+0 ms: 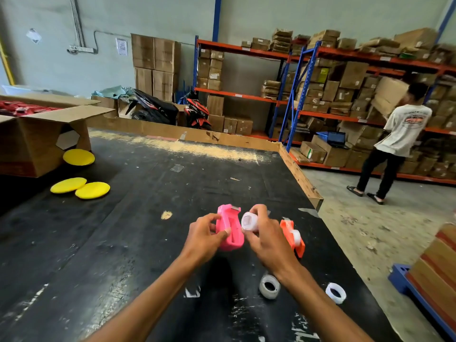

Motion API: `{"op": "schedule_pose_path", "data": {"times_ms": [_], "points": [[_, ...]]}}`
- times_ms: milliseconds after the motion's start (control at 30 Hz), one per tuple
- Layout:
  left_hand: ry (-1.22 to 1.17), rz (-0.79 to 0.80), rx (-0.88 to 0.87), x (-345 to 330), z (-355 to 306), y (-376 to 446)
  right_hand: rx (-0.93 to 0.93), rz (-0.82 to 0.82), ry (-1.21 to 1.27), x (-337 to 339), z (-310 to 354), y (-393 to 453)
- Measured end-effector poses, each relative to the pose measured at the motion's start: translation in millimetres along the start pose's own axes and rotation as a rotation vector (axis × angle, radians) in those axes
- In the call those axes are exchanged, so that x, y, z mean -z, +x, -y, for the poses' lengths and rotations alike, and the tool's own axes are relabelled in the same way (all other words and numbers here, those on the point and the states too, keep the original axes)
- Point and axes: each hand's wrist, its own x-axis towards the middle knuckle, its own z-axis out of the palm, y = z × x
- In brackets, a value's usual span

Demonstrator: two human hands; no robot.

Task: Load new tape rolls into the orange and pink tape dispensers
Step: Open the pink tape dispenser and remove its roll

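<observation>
My left hand (203,236) grips the pink tape dispenser (230,228) above the black table, its open slot facing up. My right hand (265,233) pinches a clear tape roll (249,221) right beside the pink dispenser's slot. The orange tape dispenser (292,234) lies on the table just right of my right hand, with a tape roll sitting in it. Two more rings lie nearer to me: a greyish roll (269,287) and a white roll (335,293).
The black table (138,218) has a cardboard rim (299,174) on its far and right sides. Yellow round pads (80,188) and an open cardboard box (37,137) sit at the left. A person (394,141) stands at the shelves, far right.
</observation>
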Motion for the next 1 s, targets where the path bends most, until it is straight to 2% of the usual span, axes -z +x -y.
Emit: {"op": "schedule_pose_path", "data": {"times_ms": [100, 200, 267, 400, 600, 733, 800, 867, 933, 1000], "points": [[-0.106, 0.087, 0.049, -7, 10, 6, -0.079, 0.007, 0.006, 11, -6, 2], [-0.259, 0.19, 0.077, -22, 8, 7, -0.223, 0.04, 0.147, 9, -18, 2], [-0.276, 0.222, 0.092, -33, 8, 10, -0.303, 0.037, 0.262, 4, -27, 2], [-0.153, 0.244, 0.106, -49, 18, 23, -0.369, -0.027, 0.367, -4, -43, 5], [0.242, 0.192, -0.028, -61, 32, 37, -0.43, -0.049, 0.447, -21, -60, 11], [0.333, 0.147, 0.011, -58, 34, 35, -0.399, -0.02, 0.457, -25, -67, 8], [0.275, 0.07, -0.008, -53, 27, 30, -0.324, -0.031, 0.406, -21, -67, 5], [0.098, 0.023, -0.012, -47, 13, 19, -0.218, -0.042, 0.287, -13, -64, 2], [-0.156, 0.112, 0.071, -44, -4, 6, -0.112, -0.024, 0.138, -3, -56, -3], [-0.307, 0.22, 0.125, -43, -18, -7, -0.029, 0.016, 0.058, 4, -44, -9]]}}
